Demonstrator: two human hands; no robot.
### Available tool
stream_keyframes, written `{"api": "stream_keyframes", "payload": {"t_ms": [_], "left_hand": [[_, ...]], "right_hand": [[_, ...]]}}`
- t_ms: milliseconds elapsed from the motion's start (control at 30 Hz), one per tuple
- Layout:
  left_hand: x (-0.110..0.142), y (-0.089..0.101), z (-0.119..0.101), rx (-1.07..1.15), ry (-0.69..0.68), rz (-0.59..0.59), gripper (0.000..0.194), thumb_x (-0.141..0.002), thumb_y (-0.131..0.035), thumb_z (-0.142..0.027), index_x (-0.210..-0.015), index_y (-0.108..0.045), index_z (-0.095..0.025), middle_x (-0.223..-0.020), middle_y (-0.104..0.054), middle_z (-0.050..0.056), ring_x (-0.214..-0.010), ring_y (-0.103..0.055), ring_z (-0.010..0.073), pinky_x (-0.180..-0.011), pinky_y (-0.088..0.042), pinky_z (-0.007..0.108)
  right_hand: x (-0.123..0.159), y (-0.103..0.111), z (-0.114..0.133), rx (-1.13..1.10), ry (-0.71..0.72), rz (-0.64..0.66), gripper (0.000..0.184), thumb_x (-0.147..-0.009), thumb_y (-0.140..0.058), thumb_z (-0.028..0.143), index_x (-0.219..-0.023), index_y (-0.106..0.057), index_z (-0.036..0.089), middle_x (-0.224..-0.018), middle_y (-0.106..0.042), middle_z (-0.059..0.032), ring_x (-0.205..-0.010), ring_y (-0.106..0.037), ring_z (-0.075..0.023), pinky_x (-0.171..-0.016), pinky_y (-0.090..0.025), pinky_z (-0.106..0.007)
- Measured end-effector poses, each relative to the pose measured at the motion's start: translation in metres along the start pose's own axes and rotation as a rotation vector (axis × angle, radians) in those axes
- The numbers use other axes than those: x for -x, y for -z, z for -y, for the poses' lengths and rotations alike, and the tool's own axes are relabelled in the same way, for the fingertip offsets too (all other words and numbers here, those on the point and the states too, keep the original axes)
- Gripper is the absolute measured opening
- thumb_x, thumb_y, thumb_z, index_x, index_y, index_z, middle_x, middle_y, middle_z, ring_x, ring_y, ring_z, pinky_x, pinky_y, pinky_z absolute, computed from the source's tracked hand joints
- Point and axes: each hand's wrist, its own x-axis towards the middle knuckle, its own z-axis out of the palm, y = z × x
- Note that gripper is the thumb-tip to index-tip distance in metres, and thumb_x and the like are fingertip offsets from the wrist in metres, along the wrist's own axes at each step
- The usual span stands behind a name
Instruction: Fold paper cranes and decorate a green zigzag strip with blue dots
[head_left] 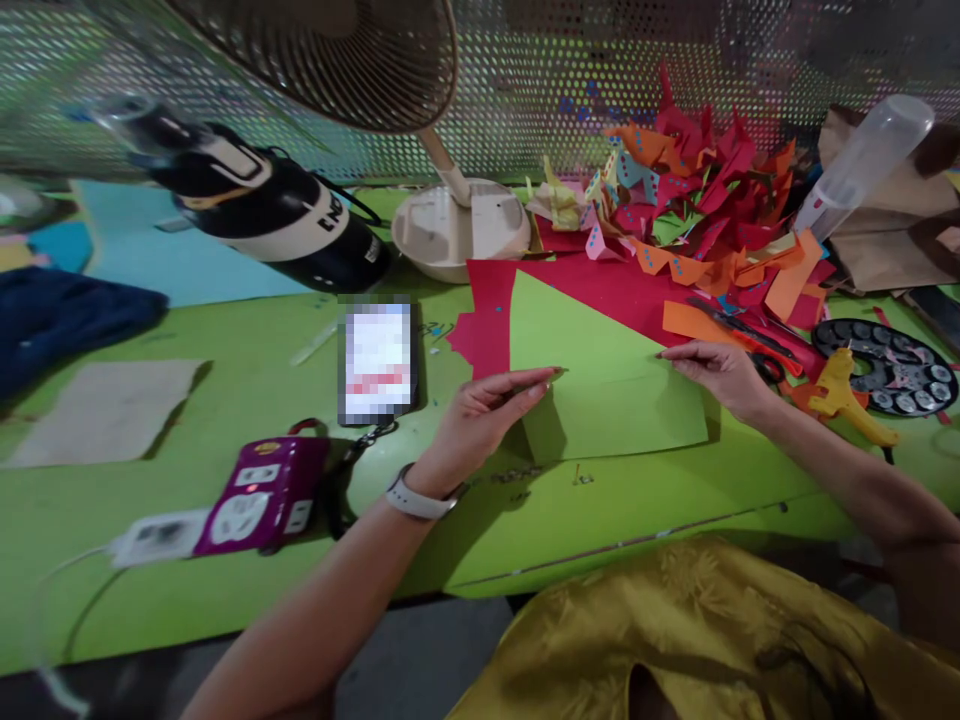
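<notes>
Green paper (615, 415) over tabletop (645, 500), red paper (604, 285) at its 12 o'clock. Left hand (491, 410) 9 o'clock, right hand (712, 375) 3 o'clock, fingers pinching it. Likely mid-fold; next calls for edges matched.

"How was the left hand (487, 415) posed?"

"Its forefinger (521, 378) reached toward the right hand (716, 375), thumb (531, 400) just beneath; the left forearm (345, 585) slanted back behind it."

"And the right?"

"Its fingertips (667, 354) pinched; the right forearm (840, 465) ran outward behind it."
</notes>
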Motion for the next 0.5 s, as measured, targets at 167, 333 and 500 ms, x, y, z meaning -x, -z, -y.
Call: {"api": "stream_keyframes", "payload": {"t_ms": [167, 333, 500], "left_hand": [[0.0037, 0.001, -0.004, -0.069, -0.042, 0.04, 0.047, -0.07, -0.083, -0.034, -0.114, -0.073, -0.022, -0.118, -0.074, 0.01, -0.078, -0.069, 0.0159, -0.065, -0.06, 0.025], [0.0047, -0.0007, -0.0022, -0.015, -0.099, 0.023, 0.054, -0.067, -0.084, -0.034, -0.117, -0.068, -0.02, -0.126, -0.068, 0.012, -0.092, -0.07, 0.019, -0.075, -0.061, 0.028], [0.0056, -0.0012, -0.0012, -0.038, -0.104, -0.027, 0.052, -0.069, -0.083, -0.037, -0.117, -0.069, -0.021, -0.123, -0.07, 0.01, -0.082, -0.069, 0.0165, -0.071, -0.061, 0.029]], "right_hand": [[0.0016, 0.001, 0.0049, -0.032, 0.008, 0.032, 0.029, -0.078, -0.076, 0.043, -0.101, -0.078, 0.026, -0.104, -0.074, -0.0046, -0.098, -0.067, -0.018, -0.094, -0.055, -0.038], [0.0046, -0.0005, 0.0088, -0.089, 0.05, 0.083, 0.045, -0.07, -0.084, 0.039, -0.112, -0.074, 0.028, -0.113, -0.068, -0.0044, -0.104, -0.064, -0.0177, -0.097, -0.054, -0.037], [0.0051, -0.0029, 0.008, -0.044, 0.112, 0.06, 0.046, -0.07, -0.084, 0.042, -0.113, -0.074, 0.029, -0.108, -0.067, -0.0056, -0.103, -0.063, -0.0198, -0.094, -0.055, -0.038]]}}
